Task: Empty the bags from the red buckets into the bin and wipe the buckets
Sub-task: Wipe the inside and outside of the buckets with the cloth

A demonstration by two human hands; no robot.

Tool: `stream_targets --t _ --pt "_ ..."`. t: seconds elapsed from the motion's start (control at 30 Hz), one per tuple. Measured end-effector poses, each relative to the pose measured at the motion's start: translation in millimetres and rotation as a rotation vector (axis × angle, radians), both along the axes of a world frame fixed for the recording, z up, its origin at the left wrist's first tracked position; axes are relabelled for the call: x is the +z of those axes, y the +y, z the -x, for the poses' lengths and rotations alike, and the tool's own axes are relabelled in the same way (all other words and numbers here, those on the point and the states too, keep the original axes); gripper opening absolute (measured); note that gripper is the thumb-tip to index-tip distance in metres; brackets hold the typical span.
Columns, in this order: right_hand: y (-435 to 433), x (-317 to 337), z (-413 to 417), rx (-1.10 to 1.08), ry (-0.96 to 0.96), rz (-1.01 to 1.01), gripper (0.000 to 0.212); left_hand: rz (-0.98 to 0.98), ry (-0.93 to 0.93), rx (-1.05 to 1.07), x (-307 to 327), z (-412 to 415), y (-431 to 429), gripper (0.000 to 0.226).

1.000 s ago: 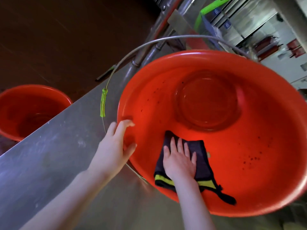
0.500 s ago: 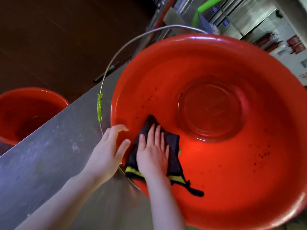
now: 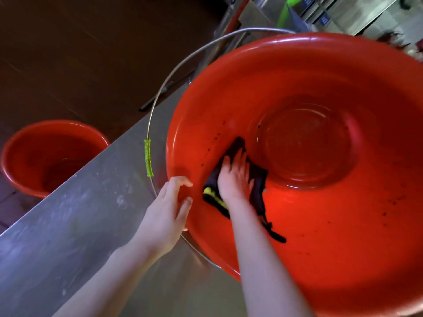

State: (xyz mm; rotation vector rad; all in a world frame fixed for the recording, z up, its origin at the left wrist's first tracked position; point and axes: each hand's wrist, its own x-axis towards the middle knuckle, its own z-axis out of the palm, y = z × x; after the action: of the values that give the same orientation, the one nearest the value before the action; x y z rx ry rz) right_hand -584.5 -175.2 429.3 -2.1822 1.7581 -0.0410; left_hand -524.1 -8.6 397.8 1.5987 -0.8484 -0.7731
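Observation:
A large red bucket (image 3: pixel 343 72) stands on a steel counter and fills the right of the view. Dark specks dot its inner wall. My right hand (image 3: pixel 235 177) presses a dark cloth with a yellow stripe (image 3: pixel 257 186) flat against the inner wall on the near left side. My left hand (image 3: pixel 167 213) grips the bucket's rim right beside it, thumb inside. The wire handle with a green grip (image 3: pixel 148 157) hangs down the left side. A second red bucket (image 3: pixel 29 143) sits lower, beyond the counter on the left.
The steel counter (image 3: pixel 80 225) runs diagonally from lower left to upper right. Dark floor lies beyond its edge. Steel fittings, a green handle (image 3: pixel 285 12) and shelving stand behind the bucket at upper right.
My right hand has slid the cloth leftward and up along the inner wall, from the near side towards the left hand. My left hand keeps its hold on the rim.

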Motion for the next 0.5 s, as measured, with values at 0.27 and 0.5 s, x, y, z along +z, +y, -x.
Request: stream_targets --t 0.27,0.5 --pt "63.5 5.7 22.4 0.331 0.185 0.071 0.062 -0.112 0.107 -0.111 30.4 -3.1 31.7 0.041" --pt "46.6 0.6 47.8 0.403 0.251 0.077 0.061 -0.037 -0.510 0.302 67.2 -43.2 22.0 0.037"
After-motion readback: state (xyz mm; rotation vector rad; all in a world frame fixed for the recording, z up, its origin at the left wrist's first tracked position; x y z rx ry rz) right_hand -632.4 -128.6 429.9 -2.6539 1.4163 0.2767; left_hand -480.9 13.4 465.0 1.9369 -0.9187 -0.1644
